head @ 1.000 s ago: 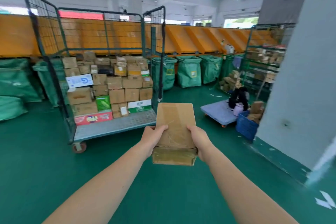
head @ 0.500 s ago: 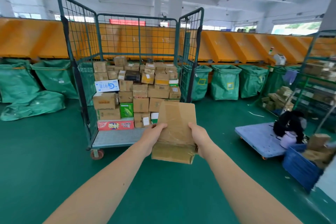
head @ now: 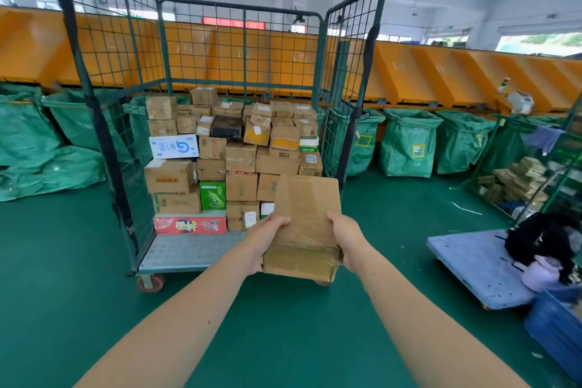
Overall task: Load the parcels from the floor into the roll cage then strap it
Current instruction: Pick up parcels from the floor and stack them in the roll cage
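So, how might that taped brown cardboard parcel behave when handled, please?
The taped brown cardboard parcel is probably stiff: it spans flat between left hand and right hand. Glossy tape may be slippery. Flat-sided, it shouldn't roll.

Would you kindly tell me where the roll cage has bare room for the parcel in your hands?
The grey deck is bare in front of the stacked parcels, between the left mesh wall and the front edge. Above the stack, the roll cage is open up to its top rail. The back is crowded.
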The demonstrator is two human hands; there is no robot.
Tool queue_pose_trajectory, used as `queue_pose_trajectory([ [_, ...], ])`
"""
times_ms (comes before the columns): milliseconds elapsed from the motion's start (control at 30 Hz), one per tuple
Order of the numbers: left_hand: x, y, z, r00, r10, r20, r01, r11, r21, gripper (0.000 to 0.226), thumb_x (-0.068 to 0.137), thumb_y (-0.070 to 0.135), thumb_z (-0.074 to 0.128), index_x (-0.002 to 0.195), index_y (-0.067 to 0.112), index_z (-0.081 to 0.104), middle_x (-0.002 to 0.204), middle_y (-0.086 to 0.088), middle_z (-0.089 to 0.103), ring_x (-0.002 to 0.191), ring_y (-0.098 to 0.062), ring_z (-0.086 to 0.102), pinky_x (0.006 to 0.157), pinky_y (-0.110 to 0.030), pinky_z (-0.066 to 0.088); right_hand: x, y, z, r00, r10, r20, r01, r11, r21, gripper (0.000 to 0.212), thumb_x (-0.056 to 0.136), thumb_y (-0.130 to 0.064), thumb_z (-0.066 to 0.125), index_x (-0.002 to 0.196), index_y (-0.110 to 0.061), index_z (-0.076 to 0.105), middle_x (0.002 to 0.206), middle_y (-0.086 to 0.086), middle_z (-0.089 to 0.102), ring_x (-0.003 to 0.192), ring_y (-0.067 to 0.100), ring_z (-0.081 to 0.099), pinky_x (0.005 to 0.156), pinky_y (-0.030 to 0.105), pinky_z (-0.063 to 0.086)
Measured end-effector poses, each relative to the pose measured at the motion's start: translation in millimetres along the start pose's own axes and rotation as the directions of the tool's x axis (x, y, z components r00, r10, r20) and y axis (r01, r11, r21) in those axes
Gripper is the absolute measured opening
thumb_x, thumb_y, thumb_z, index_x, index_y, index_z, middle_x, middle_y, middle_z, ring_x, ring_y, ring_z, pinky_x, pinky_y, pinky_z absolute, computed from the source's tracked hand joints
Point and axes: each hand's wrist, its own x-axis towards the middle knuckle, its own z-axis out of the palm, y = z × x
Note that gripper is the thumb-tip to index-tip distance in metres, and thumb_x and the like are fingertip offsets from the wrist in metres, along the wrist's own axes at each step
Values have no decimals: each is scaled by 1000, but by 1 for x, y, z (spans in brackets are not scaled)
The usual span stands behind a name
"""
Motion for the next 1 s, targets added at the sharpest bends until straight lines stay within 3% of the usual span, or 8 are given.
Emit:
queue_pose_trajectory([
  [100, 72, 29, -11, 1000, -1, -1, 1, 1000, 16, 22, 92, 44, 61, 103, 25, 61, 106, -5, 66, 98, -24, 63, 95, -46, 53, 58, -23, 18, 1000, -17, -10, 17, 1000, -9, 28, 105, -30, 39, 123, -13, 54, 117, 8, 63, 88, 20, 57, 74, 32, 45],
  [233, 160, 83, -27, 1000, -10, 26, 9, 999, 37, 32, 93, 45, 60, 114, 22, 57, 105, -6, 64, 94, -23, 62, 80, -37, 55, 139, -62, 48, 999, -39, -26, 38, 999, -32, 28, 105, -31, 42, 125, -15, 54, 122, 7, 62, 96, 22, 57, 90, 39, 47],
  [367, 240, 129, -43, 1000, 23, 16, -23, 1000, 5, 46, 88, 48, 64, 126, 21, 58, 113, -6, 66, 100, -26, 64, 82, -42, 57, 208, -99, 76, 998, -66, -19, 66, 998, -14, 31, 104, -29, 45, 131, -15, 53, 118, 5, 60, 96, 21, 58, 83, 37, 47],
  [500, 307, 159, -54, 999, 39, -18, -39, 999, -8, 56, 88, 50, 63, 135, 25, 49, 123, -6, 60, 106, -27, 60, 89, -46, 55, 275, -119, 99, 999, -36, -18, 36, 999, -5, 43, 100, -36, 52, 137, -15, 50, 132, 6, 57, 117, 26, 55, 106, 49, 45],
  [600, 358, 183, -58, 998, 47, -48, -49, 998, -37, 63, 87, 50, 65, 140, 24, 43, 128, -7, 56, 109, -29, 58, 94, -48, 52, 323, -135, 112, 1000, -13, 11, 13, 1000, -12, 47, 98, -40, 53, 138, -16, 49, 132, 5, 56, 113, 24, 54, 100, 47, 47],
  [700, 411, 210, -57, 994, 54, -91, -59, 996, -61, 63, 87, 49, 67, 137, 21, 42, 126, -9, 56, 103, -28, 59, 86, -44, 55, 376, -157, 121, 998, 26, 54, -25, 999, -25, 49, 99, -43, 52, 140, -19, 45, 132, 3, 52, 108, 23, 51, 93, 46, 44],
  [867, 529, 248, -52, 988, 43, -150, -53, 996, -67, 116, 35, 74, 70, 135, 23, 44, 124, -8, 58, 106, -29, 59, 92, -48, 53, 478, -199, 128, 998, -19, 65, 19, 1000, 3, 45, 99, -37, 52, 139, -17, 46, 119, 4, 54, 106, 24, 51, 96, 45, 45],
  [1000, 591, 299, -33, 986, 105, -126, -114, 991, -65, 93, 55, 67, 72, 132, 22, 44, 124, -5, 57, 108, -25, 57, 97, -48, 50, 573, -245, 127, 998, -15, 61, 13, 1000, 22, 52, 94, -39, 56, 140, -16, 43, 120, 8, 54, 101, 26, 54, 86, 44, 50],
])
